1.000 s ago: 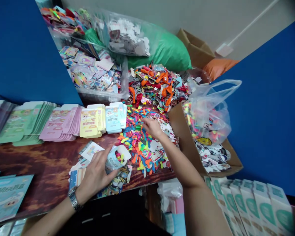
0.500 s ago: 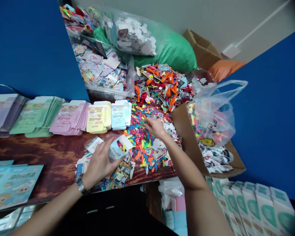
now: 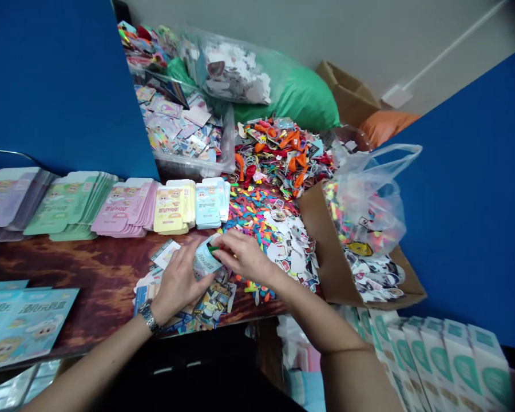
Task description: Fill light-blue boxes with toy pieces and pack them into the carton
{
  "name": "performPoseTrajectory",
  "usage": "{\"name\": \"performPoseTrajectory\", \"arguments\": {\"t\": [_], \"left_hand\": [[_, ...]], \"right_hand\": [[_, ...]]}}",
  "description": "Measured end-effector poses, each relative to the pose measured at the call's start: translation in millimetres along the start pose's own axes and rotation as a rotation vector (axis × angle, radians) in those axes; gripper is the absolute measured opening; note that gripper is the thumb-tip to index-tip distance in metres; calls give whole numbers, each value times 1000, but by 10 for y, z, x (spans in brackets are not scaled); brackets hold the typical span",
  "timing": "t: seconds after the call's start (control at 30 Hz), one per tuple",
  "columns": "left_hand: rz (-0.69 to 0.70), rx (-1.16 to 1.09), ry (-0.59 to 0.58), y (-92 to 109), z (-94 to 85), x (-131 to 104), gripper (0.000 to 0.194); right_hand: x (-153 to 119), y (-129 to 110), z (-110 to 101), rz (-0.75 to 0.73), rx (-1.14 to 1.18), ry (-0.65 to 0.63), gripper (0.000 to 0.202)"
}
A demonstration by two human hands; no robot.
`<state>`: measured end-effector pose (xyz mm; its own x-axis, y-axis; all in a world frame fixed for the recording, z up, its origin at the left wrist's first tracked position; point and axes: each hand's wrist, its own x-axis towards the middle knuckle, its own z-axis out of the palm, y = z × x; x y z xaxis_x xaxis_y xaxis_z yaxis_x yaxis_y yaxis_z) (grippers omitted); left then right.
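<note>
My left hand [image 3: 179, 281] is wrapped round a small light-blue printed carton [image 3: 206, 260], tilted with its open end toward the right. At that opening, the fingers of my right hand [image 3: 240, 256] pinch a small green balloon [image 3: 213, 249], partly hidden by the fingers and the carton's rim. Beneath both hands lie several printed cards [image 3: 212, 300] in a loose pile. Just right of the carton spreads a heap of small colourful balloons [image 3: 253, 214]. White-edged cut-out stickers [image 3: 289, 243] lie beside them.
Rows of flat cartons in purple, green [image 3: 64, 203], pink [image 3: 122, 206], yellow [image 3: 171, 209] and blue line the back. A clear bin of cards [image 3: 227, 137] stands behind. On the right is a cardboard box [image 3: 326, 252] with a plastic bag [image 3: 373, 206]. Blue printed sheets [image 3: 30, 320] lie front left.
My right hand has moved left from the balloon heap to the carton's mouth, bringing a green balloon. My left hand still holds the carton, now turned slightly.
</note>
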<state>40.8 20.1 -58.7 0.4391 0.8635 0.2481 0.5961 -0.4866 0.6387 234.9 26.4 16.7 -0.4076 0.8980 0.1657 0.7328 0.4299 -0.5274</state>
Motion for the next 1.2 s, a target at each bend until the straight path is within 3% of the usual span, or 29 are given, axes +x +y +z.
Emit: {"name": "performPoseTrajectory", "arguments": {"t": [0.2,0.37,0.43,0.5,0.57,0.67,0.77,0.87,0.97,1.1,1.2], "left_hand": [[-30,-39,44,-26,21,46,72],[-30,-79,37,-3,-7,81,70],[-26,-94,30,32,-32,88,72],[-21,-118,4,70,-54,86,74],[-13,-136,-33,99,-70,76,74],[-8,-132,-46,111,-90,56,75],[-6,-102,-3,101,-117,39,78],[-1,-82,-2,91,-131,29,77],[-33,-77,16,89,-123,40,75],[-68,-78,41,80,-118,75,75],[-84,-73,60,72,-122,78,76]], "right_hand": [[-78,-5,106,-39,-235,47,28],[-44,96,-11,-120,-85,164,32],[49,328,-106,-7,-60,229,33],[184,675,-180,224,-159,262,35],[330,1058,-200,449,-371,129,33],[496,1500,-136,529,-428,55,23],[541,1656,-73,539,-425,53,17],[489,1580,-120,529,-407,119,21],[387,1325,-224,480,-354,227,23],[204,709,-240,296,162,464,19],[67,211,-132,191,380,457,13]]}}
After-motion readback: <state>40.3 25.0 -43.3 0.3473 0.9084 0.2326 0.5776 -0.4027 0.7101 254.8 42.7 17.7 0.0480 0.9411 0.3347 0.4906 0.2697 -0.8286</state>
